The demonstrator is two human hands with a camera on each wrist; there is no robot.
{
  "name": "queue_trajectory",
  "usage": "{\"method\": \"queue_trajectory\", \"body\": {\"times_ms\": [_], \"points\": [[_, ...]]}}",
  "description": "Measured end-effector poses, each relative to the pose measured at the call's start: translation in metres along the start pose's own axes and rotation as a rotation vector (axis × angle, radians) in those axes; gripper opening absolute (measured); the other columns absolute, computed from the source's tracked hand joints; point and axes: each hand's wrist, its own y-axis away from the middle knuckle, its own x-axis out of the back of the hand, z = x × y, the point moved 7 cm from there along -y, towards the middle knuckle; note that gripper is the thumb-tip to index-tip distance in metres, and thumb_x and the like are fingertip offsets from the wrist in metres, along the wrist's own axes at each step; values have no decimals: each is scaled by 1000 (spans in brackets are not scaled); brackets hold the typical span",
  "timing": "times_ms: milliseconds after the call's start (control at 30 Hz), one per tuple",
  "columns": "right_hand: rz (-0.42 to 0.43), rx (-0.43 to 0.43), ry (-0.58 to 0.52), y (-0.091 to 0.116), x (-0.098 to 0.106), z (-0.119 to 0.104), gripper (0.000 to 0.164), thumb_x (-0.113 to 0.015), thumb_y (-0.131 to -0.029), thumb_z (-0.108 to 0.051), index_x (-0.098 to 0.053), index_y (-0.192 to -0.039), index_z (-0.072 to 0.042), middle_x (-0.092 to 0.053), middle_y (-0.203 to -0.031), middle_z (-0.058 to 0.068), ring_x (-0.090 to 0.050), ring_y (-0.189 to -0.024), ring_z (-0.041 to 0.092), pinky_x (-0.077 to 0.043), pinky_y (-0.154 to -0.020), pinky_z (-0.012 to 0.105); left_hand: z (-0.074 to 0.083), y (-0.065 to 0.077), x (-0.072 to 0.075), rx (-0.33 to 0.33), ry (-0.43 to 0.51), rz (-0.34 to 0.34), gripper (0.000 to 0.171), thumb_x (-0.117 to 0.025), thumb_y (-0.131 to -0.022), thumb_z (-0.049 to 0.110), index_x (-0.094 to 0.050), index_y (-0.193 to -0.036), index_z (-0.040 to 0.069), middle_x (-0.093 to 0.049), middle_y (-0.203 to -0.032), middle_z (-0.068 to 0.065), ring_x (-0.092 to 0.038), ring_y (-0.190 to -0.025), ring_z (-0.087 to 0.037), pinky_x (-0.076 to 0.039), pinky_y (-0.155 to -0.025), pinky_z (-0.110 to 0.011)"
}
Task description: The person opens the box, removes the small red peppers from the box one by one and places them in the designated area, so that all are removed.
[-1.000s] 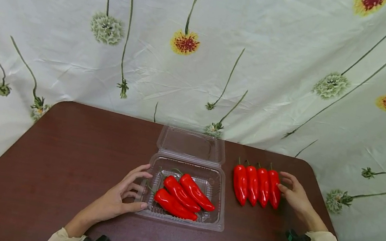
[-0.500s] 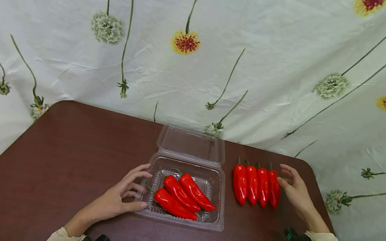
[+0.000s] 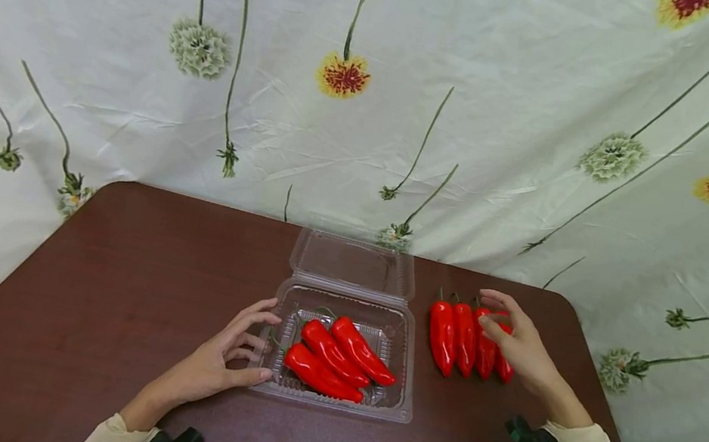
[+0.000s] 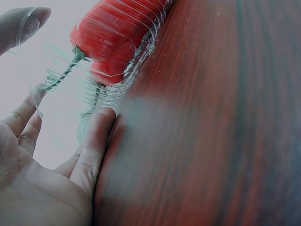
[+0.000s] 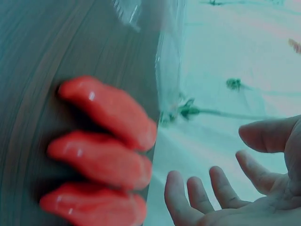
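From where I stand, a wood-grain table backed by flower-printed cloth indicates a screened tabletop work area, room type indeterminate.

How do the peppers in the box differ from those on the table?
Box peppers number three, table peppers four.
Box peppers lie slanted, tips to the right; table peppers lie side by side, tips toward the camera.
The right hand partly hides table peppers, no box peppers.
Both: glossy red, green stems.
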Motion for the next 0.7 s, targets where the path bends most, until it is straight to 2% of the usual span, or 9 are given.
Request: {"method": "queue_trajectory", "body": {"times_ms": [333, 533, 700], "points": [[-141, 81, 29, 0, -41, -31, 44, -60, -101, -15, -48, -143, -10, -52, -142, 20, -57, -120, 36, -49, -94, 45, 1, 0, 0, -11, 1, 2, 69, -74, -90, 7, -36, -148, 4, -12, -166, -9, -60, -109, -25, -53, -90, -27], [-190, 105, 33, 1, -62, -47, 43, -62, -100, -18, -50, -141, -12, -54, -142, 13, -57, -122, 35, -51, -94, 38, 1, 0, -1, -14, 4, -1, 69, -74, -90, 6, -36, -148, 3, -12, -165, -10, -60, -109, -26, -53, -90, -27], [-258, 139, 51, 1, -82, -56, 42, -63, -99, -18, -53, -140, -13, -56, -140, 13, -57, -121, 33, -54, -90, 32, 2, 0, 0, -11, 1, 0, 69, -73, -91, 7, -36, -149, 4, -12, -165, -10, -60, -109, -27, -52, -90, -27]]}}
